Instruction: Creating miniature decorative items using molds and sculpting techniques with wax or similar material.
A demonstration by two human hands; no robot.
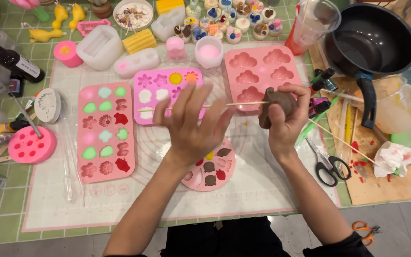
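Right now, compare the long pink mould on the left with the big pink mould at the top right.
The long pink mould has many small cavities, most filled with green, white, pink or red shapes; the big pink mould has fewer, larger cloud-like cavities that look unfilled. The long pink mould lies fully in view; the big pink mould is partly covered by the right hand holding a brown piece. Both are pink and lie flat on the mat.

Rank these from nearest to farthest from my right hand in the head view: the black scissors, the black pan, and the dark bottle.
From the right hand:
1. Black scissors, just below and to its right on the mat's edge.
2. Black pan, up at the far right corner.
3. Dark bottle, lying across the table at the far left.
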